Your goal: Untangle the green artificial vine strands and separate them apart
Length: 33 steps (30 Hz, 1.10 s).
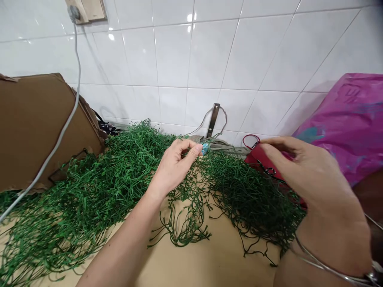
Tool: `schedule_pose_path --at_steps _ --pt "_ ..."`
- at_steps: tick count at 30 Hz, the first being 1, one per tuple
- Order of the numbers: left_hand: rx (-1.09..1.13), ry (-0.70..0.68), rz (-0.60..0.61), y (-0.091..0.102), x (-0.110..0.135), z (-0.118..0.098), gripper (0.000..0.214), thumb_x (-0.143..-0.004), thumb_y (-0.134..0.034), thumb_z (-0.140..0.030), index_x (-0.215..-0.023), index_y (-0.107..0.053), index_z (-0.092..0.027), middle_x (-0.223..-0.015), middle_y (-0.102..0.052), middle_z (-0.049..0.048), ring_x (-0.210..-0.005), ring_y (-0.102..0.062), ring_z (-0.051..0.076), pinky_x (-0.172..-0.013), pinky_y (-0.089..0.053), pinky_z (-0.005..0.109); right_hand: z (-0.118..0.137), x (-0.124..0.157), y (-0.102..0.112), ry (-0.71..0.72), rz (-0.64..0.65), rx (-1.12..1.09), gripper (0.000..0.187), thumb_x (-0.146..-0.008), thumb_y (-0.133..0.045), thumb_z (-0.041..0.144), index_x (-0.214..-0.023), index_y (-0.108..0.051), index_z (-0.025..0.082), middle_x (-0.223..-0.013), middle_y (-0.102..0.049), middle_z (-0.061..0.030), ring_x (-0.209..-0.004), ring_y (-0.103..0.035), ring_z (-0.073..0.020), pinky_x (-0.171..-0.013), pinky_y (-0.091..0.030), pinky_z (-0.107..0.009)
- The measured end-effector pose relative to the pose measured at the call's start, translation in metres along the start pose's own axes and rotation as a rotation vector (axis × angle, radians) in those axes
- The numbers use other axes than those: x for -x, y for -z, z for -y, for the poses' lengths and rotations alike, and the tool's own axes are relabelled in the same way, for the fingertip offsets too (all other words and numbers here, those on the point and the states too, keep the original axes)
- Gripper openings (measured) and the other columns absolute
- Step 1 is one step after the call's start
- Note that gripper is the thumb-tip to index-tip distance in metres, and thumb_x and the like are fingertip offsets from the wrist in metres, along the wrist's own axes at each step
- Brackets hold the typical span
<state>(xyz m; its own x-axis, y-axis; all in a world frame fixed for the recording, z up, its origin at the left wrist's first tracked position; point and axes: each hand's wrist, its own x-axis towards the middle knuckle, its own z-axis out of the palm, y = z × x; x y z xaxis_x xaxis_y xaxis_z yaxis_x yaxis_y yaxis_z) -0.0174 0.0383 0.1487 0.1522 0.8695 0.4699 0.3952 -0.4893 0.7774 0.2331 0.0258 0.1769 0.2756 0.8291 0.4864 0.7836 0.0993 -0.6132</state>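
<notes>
A smooth tan tabletop (227,259) bears a sprawling left heap of thin, knotted green cords (116,171) and a darker green heap (254,195). My right hand (314,175) is well apart from my left hand (175,165): the right curls near a red pouch (254,157) (whether gripping anything, I cannot tell), the left pinches wiry green strands (211,139).

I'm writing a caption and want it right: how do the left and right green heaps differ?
The left heap is larger, reaching the picture's left edge; the right heap is smaller and more compact. The left heap looks brighter, the right heap darker. The left heap lies beside the cardboard box; the right heap, beside the red pouch. Both are green, stringy and tangled, on a tan surface.
</notes>
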Motion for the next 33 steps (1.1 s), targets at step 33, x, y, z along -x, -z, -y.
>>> schedule_pose_path --at_steps 33 --pt "0.015 -0.020 0.126 -0.014 0.000 -0.001 0.021 -0.100 -0.047 -0.034 -0.091 -0.059 -0.019 -0.070 -0.049 -0.0041 -0.065 -0.042 0.011 -0.064 -0.033 0.027 0.024 0.011 -0.058 0.439 -0.106 -0.100 0.015 -0.093 -0.051 0.025 -0.094 -0.065 0.021 -0.095 -0.072 -0.0084 -0.092 -0.065 -0.0255 -0.089 -0.048 -0.041"
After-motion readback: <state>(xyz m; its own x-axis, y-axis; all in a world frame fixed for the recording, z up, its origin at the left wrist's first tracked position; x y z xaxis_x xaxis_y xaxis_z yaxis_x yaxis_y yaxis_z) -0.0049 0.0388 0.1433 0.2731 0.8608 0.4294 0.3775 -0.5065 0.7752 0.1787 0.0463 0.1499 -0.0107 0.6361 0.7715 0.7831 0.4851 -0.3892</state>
